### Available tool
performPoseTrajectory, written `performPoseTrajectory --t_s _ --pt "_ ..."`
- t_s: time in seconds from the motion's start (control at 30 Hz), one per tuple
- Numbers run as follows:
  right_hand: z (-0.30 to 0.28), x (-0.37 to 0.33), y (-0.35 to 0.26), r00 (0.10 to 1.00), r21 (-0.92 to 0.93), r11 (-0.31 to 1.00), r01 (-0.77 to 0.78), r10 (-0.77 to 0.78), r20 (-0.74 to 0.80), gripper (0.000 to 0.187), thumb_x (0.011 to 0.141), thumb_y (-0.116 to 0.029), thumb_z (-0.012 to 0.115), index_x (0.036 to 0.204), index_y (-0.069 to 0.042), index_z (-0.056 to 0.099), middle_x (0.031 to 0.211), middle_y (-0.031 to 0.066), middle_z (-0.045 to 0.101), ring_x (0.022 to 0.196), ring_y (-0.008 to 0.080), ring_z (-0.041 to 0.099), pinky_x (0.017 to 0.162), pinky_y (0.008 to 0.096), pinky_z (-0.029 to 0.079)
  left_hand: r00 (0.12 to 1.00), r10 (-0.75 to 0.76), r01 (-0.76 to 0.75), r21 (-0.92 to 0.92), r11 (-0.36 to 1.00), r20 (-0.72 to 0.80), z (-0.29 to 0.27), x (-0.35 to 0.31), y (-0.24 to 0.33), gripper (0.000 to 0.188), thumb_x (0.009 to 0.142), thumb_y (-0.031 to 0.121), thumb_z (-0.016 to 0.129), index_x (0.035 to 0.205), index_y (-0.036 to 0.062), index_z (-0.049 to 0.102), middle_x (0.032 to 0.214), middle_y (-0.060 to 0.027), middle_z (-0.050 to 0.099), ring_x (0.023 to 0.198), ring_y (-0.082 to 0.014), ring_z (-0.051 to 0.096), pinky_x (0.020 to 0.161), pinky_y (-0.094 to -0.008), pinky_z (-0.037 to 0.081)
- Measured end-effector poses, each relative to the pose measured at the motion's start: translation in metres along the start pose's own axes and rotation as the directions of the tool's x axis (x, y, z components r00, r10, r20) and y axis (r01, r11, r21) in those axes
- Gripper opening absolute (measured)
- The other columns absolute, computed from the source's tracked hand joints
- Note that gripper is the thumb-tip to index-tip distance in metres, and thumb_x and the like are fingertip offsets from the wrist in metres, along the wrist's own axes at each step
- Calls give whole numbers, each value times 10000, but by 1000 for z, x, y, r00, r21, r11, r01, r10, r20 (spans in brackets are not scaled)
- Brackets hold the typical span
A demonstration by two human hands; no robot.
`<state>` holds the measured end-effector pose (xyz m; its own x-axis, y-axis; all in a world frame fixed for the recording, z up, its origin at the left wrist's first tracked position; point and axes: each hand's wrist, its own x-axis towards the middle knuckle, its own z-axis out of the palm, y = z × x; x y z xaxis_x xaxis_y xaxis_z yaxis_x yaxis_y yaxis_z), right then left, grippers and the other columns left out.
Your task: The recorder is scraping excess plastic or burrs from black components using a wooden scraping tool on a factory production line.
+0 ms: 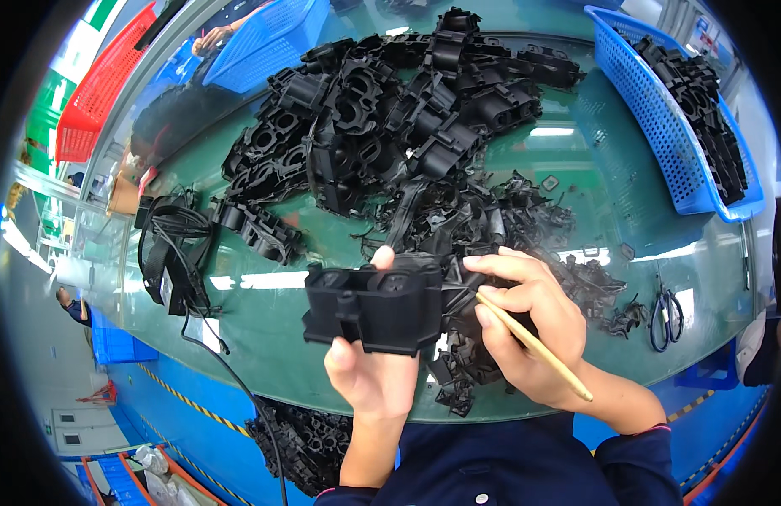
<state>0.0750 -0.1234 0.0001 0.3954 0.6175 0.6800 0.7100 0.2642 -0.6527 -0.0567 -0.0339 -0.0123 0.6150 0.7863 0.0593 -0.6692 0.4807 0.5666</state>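
My left hand [375,384] grips a black molded plastic housing [373,310] with two round recesses, thumb and fingers on opposite sides. Close at its right, my right hand [538,316] is closed around a slim tan wooden-handled tool [538,347], its tip pointing toward the housing's right end. I cannot make out whether the tip touches the plastic. Behind both hands lies a heap of small black plastic scraps [491,211]. Farther back rises a large pile of similar black housings [365,110].
A blue basket [660,143] holding black parts stands at the right. Scissors [664,316] lie near the table's right edge. A bundle of black cable [175,240] sits at the left, its cord hanging over the front edge. More black parts [302,438] are below the table.
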Motion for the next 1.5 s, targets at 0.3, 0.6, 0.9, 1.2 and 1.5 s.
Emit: performPoseTrajectory --t_s 0.3,0.6,0.9,1.2,1.5 --pt "-2 4 -3 1000 -51 998 -22 23 13 169 727 71 615 852 0 526 964 188 631 831 286 628 723 339 490 993 -107 91 -232 969 -59 -6 9 1 603 804 398 650 1306 129 453 1436 -90 342 1265 -240 399 1052 -433 320" --pt "-5 7 1 994 55 997 -50 45 96 148 727 25 626 849 -1 546 966 170 627 861 287 618 789 378 475 972 -201 173 -208 963 -121 -9 12 3 607 841 482 578 1298 100 460 1408 -137 373 1239 -247 428 1027 -420 355" --pt "-8 11 6 989 321 937 -136 107 106 139 720 -34 664 842 -18 598 1019 161 624 952 314 591 872 406 440 976 -139 125 -91 988 -171 -7 7 2 667 824 448 624 1312 44 416 1350 -151 432 1244 -263 421 1047 -411 347" --pt "-13 5 1 956 -155 971 183 -139 260 418 661 -112 688 1071 -49 636 630 -19 509 538 159 468 576 293 356 983 -93 91 -17 996 -160 0 5 7 654 849 447 591 1316 31 400 1351 -161 424 1239 -271 423 1037 -424 354" --pt "-8 9 -1 909 -117 942 313 -262 323 197 674 -133 626 853 -57 597 629 -13 432 562 149 437 643 327 369 989 -68 71 21 997 -129 4 5 3 551 884 444 536 1302 98 440 1333 -171 436 1181 -267 470 978 -409 412"
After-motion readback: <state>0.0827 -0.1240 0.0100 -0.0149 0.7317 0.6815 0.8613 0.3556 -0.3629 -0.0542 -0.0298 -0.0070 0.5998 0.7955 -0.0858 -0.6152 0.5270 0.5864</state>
